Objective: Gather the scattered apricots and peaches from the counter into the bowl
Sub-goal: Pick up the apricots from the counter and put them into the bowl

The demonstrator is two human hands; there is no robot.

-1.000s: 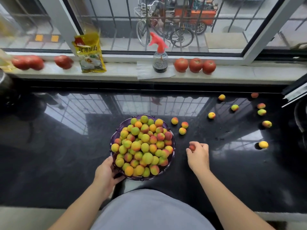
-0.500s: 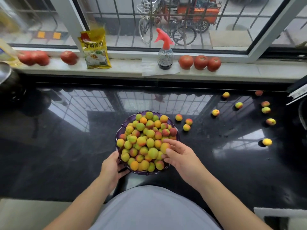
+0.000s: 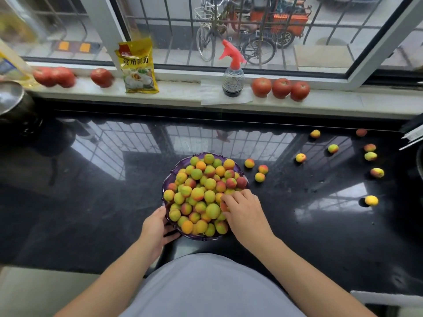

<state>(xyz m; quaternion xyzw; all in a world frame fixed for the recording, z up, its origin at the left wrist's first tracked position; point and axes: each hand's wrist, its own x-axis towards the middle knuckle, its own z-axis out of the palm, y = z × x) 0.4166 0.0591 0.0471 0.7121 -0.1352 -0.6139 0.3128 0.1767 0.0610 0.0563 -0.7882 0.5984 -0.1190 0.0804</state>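
A purple bowl (image 3: 202, 238) heaped with apricots and peaches (image 3: 201, 186) stands on the black counter (image 3: 91, 202) in front of me. My left hand (image 3: 156, 225) grips the bowl's near-left rim, thumb on top. My right hand (image 3: 243, 212) lies over the right side of the heap, its fingers and thumb pinching a reddish fruit (image 3: 223, 206) against the pile. Three loose fruits (image 3: 260, 177) sit just right of the bowl. Several more are scattered at the far right, among them a yellow one (image 3: 371, 200).
On the window sill (image 3: 183, 99) stand a red-topped spray bottle (image 3: 233, 78), a yellow packet (image 3: 139, 67) and rows of tomatoes (image 3: 281, 88). A metal pot (image 3: 11, 99) is at the far left. A dark appliance edge (image 3: 420, 161) borders the right.
My right hand picked a reddish fruit off the counter right of the bowl and carried it left onto the heap. My left hand stayed on the bowl's rim.
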